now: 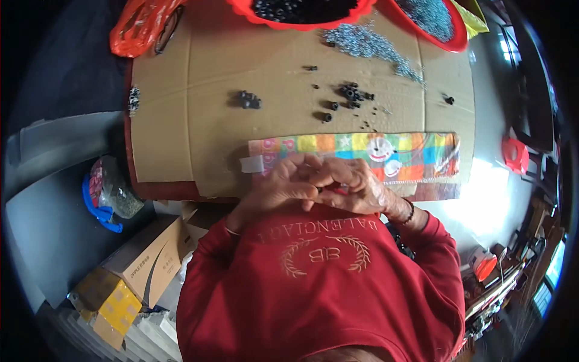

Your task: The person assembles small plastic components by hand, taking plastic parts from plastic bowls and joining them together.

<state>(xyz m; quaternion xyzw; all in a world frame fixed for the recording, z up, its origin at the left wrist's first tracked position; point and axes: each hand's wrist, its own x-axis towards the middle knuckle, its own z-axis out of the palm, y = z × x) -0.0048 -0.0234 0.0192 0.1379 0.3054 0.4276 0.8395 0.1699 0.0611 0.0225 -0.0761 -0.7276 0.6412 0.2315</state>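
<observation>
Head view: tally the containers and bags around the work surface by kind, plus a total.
Red basins at the far edge: 2
Orange plastic bag at the far left corner: 1
Clear bag of small parts beside the table, left: 1
Cardboard boxes on the floor, left: 2
Total: 6
The hands meet at the near edge, fingers pinching something too small to tell.

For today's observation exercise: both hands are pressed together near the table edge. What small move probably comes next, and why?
Probably the right hand reaches forward to the loose black parts on the cardboard. Both it and the left hand pinch something too small to identify, and that pile lies nearest.
</observation>
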